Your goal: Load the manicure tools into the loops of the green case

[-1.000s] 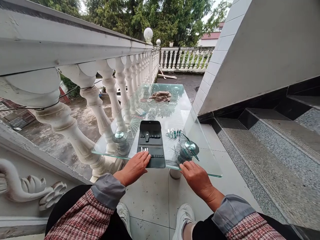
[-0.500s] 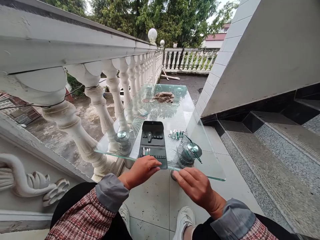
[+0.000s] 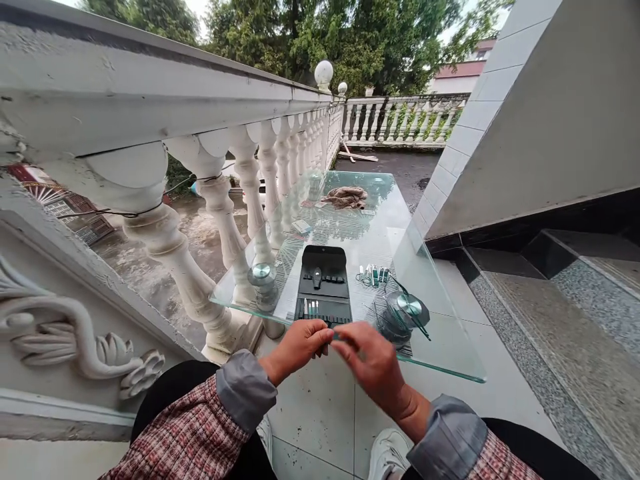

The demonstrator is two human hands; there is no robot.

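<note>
A black tool case lies unfolded on the glass table, with several slim tools in its lower part and a dark tool in its upper part. In front of the case's near end, my left hand is closed, thumb against fingers. My right hand is pinched and meets it at the fingertips. Whatever is between the fingers is too small to make out. Right of the case lie small metal clippers and scissors. Long thin green-tinted tools rest over the table's right front support.
A brown crumpled cloth and a small pale packet lie farther back on the glass. A white balustrade runs along the left. Stone steps rise on the right.
My two hands have come together at the fingertips in front of the case; they were apart before. The view has shifted, so the table appears farther right.
</note>
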